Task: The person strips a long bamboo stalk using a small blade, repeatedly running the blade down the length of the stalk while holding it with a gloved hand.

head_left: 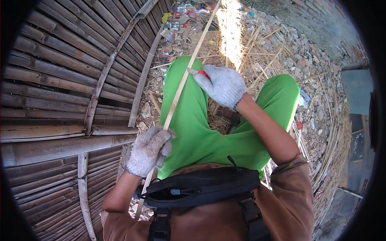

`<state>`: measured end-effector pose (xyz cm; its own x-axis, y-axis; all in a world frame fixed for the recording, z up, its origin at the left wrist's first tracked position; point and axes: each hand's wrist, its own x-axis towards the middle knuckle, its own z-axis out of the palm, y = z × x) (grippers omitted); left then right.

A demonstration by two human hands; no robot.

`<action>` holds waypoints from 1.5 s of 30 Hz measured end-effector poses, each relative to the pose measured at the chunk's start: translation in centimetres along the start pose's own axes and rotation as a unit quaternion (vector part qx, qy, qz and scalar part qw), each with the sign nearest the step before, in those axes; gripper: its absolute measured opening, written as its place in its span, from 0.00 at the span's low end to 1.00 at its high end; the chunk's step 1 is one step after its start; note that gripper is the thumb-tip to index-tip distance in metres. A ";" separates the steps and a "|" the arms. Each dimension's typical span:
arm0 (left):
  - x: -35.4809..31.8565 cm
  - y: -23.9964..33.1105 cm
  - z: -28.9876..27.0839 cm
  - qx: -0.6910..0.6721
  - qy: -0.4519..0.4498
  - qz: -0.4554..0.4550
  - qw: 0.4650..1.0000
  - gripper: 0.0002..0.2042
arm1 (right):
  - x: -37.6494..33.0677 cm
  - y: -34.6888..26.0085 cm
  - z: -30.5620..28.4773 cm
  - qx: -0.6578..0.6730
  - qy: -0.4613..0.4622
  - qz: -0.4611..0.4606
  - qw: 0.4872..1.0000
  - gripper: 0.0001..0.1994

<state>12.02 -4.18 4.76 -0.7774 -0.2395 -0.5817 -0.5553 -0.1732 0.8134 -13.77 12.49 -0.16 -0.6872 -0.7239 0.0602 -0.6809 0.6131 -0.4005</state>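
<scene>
Over the green-trousered lap, the left hand (pixel 148 150), in a grey knit glove, was closed round a long thin bamboo strip (pixel 179 90) at its lower part. R hand (pixel 223 85), gloved too, was shut on a small red-handled knife (pixel 199 72), blade tip set against the strip higher up. Strip ran diagonally from beside the black chest bag (pixel 201 186) up w/ its far end toward the litter at top. Bamboo-slat wall (pixel 60 100) stood just left; dry bamboo shavings (pixel 261 52) & rubble covered the ground beyond the knees.
</scene>
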 end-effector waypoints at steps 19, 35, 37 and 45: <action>-0.3 0.7 1.4 0.013 0.023 0.007 1.000 0.13 | 1.6 0.2 -0.2 -0.036 -0.018 -0.026 0.999 0.30; -3.8 -2.4 -0.1 0.078 0.024 0.078 0.994 0.14 | 1.5 1.3 -0.3 -0.004 -0.008 0.011 1.000 0.34; -3.5 -0.5 -0.1 -0.037 0.003 -0.040 0.999 0.14 | 1.1 0.7 -0.4 -0.004 -0.008 0.008 1.000 0.33; 3.7 -0.2 0.2 -0.133 -0.053 0.049 0.988 0.12 | 1.0 0.7 1.1 -0.036 0.001 -0.043 0.998 0.29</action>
<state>9.19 -4.79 2.50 -0.8577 -0.1691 -0.4856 -0.3896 -0.4027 0.8283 -14.65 11.80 -1.36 -0.6264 -0.7738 0.0935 -0.7535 0.5705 -0.3268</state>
